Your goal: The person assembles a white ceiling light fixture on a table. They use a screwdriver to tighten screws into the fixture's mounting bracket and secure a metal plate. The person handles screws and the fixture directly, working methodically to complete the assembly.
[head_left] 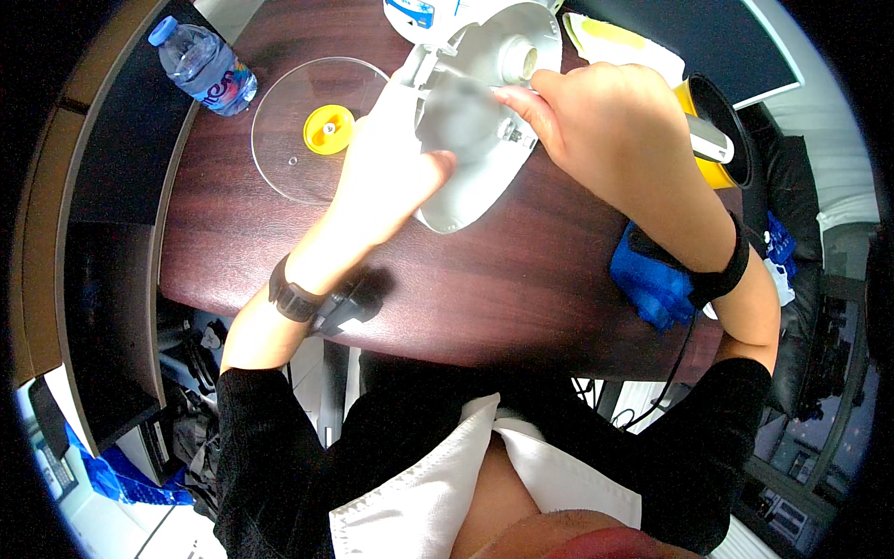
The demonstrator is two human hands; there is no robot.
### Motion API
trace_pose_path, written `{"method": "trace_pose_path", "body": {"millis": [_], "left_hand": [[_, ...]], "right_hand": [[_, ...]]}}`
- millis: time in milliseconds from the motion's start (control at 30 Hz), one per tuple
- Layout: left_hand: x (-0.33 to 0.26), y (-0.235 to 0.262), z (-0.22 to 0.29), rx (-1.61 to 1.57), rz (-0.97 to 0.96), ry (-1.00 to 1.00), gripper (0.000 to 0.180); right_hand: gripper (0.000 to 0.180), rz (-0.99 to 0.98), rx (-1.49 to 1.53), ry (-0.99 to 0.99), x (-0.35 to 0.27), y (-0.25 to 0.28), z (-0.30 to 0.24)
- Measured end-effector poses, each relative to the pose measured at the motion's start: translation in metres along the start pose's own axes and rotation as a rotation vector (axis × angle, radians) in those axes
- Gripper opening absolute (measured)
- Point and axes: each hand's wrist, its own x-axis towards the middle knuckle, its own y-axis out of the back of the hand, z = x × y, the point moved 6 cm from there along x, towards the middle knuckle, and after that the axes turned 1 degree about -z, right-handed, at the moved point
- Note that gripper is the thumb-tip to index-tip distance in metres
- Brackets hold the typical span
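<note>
A white plastic appliance shell (450, 207), hollow and tilted, is held above the far middle of the table. It has a clip-like part at its upper left edge and a short round neck (518, 60) inside. My left hand (389, 154) grips its left side, with the thumb over the rim and the other fingers mostly hidden. At the right side my right hand (610, 116) is closed, its thumb reaching over the inner wall and its fingertips out of sight. A blurred grey-white patch between the thumbs cannot be made out.
On the left lie a clear round lid (279, 168) with a yellow knob (328, 129) and a water bottle (207, 70). A white appliance (433, 14) stands at the back. To the right are a yellow pot (715, 174), a yellow-and-white cloth (626, 47) and a blue cloth (647, 279).
</note>
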Motion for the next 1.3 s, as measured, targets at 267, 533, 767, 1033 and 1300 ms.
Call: {"method": "trace_pose_path", "body": {"millis": [267, 533, 767, 1033, 1300], "left_hand": [[0.001, 0.000, 0.000, 0.047, -0.012, 0.005, 0.064], [0.002, 0.002, 0.002, 0.084, 0.013, -0.043, 0.063], [0.000, 0.001, 0.004, 0.073, 0.020, -0.057, 0.054], [0.002, 0.000, 0.004, 0.109, 0.002, -0.053, 0.059], [0.001, 0.001, 0.006, 0.084, 0.015, -0.054, 0.060]], "right_hand": [[0.046, -0.239, 0.644, -0.242, -0.003, -0.033, 0.008], [0.049, -0.841, 1.418, -0.750, -0.024, -0.069, -0.008], [0.048, -1.016, 2.315, -0.867, -0.033, -0.066, -0.046], [0.042, -0.133, 0.579, -0.274, -0.015, -0.024, 0.006], [0.042, -0.076, 0.300, -0.199, -0.009, -0.018, 0.004]]}}
